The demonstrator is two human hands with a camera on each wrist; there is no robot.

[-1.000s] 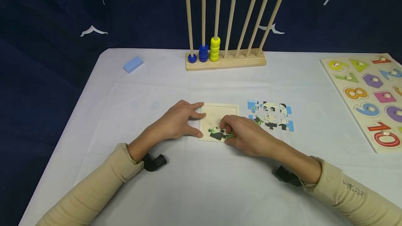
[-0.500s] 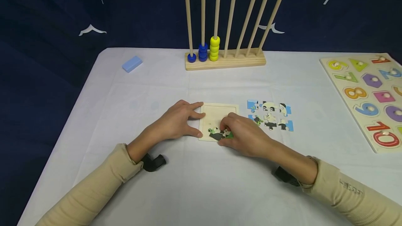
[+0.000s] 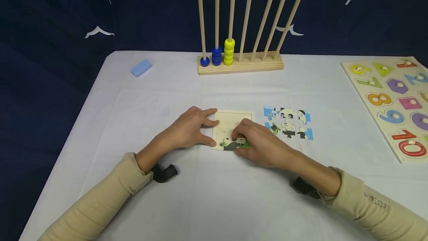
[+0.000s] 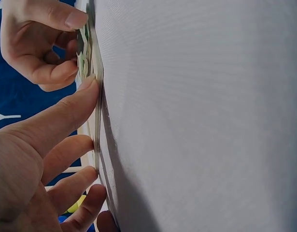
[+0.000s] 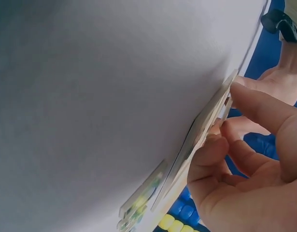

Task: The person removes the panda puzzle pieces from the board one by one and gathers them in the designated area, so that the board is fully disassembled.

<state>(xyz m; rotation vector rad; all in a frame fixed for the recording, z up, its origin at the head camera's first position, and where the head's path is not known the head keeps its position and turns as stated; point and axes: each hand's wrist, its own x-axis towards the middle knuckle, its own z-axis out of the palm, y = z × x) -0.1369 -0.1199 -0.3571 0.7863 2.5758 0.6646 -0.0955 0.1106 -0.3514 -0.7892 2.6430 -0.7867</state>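
A shallow wooden puzzle tray (image 3: 230,118) lies flat on the white tablecloth. Several panda puzzle pieces (image 3: 230,145) line its lower edge. My left hand (image 3: 188,128) spreads its fingers along the tray's left side; in the left wrist view the thumb and fingertips touch the tray's edge (image 4: 98,92). Over the lower right of the tray, my right hand (image 3: 265,143) pinches a puzzle piece (image 5: 226,110) between thumb and fingers, and covers part of the picture. Right of the tray lie loose panda pieces (image 3: 287,113), set out in rows.
Behind the tray stands a wooden peg abacus (image 3: 240,69) with blue and yellow beads. A blue block (image 3: 141,68) lies at the far left. The number and shape board (image 3: 384,112) takes up the right side. A dark curtain (image 3: 150,18) hangs beyond the table.
The right hand has shifted slightly left, and the panda pieces beneath it have straightened along the tray's lower edge. My left hand holds its place; the loose pieces have not moved.
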